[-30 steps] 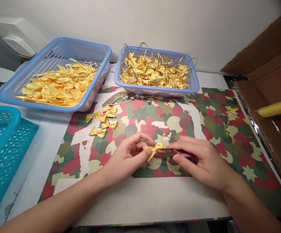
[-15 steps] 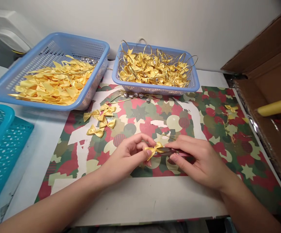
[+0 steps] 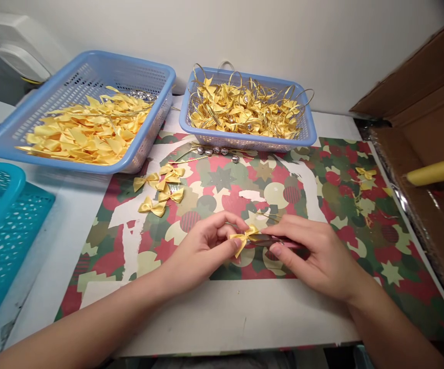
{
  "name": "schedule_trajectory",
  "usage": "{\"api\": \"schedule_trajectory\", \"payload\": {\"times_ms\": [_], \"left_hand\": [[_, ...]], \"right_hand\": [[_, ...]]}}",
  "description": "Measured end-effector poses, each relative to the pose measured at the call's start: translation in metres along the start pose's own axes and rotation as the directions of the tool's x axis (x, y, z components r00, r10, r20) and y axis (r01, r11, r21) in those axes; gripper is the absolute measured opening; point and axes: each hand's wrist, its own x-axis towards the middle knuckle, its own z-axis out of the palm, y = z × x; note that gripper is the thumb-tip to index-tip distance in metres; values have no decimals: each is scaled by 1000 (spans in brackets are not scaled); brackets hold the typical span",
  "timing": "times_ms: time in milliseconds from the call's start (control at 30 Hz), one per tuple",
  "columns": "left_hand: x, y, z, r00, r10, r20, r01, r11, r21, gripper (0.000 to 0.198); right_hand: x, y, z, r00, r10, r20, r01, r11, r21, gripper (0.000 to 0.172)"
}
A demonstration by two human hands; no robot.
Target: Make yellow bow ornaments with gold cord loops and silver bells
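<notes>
My left hand [image 3: 216, 243] pinches a yellow ribbon bow [image 3: 240, 244] between thumb and fingers, above the patterned sheet. From the right, my right hand [image 3: 310, 251] grips pliers [image 3: 262, 239] with dark, tapered jaws and pinkish handles. The tips of the jaws meet the bow near its middle. A small silvery bit shows at that spot, too small to make out. Thin gold wire [image 3: 266, 215] sticks out beyond my right fingers. Most of the handles are hidden inside my right hand.
Several loose bows [image 3: 151, 206] lie at the left, and silver bells [image 3: 216, 150] with gold cords lie behind. A blue basket [image 3: 129, 165] holds yellow bows; another blue basket [image 3: 252, 139] holds corded bows. A teal basket [image 3: 33, 215] stands left, a cardboard box [image 3: 429, 123] right.
The jaws of the pliers have come closer together at the middle of the bow. Both hands stay nearly in place, and the whole view has shifted slightly.
</notes>
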Motion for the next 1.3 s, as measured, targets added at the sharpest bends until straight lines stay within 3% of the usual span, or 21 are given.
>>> {"api": "schedule_trajectory", "payload": {"times_ms": [233,600,1033,1300], "left_hand": [[0,0,1,1000,-7,-28,7,1000,2,13],[-2,-7,3,997,66,-36,-65,998,27,13],[-4,-10,2,974,217,-66,-195,950,244,14],[-5,-12,3,925,376,-51,-323,850,416,13]], "right_hand": [[-1,-3,2,999,-20,-44,19,1000,-24,19],[-1,-9,9,995,78,-58,-80,996,-41,15],[0,-12,16,988,104,-109,-108,994,-31,14],[0,-14,19,982,136,-129,-137,991,3,16]]}}
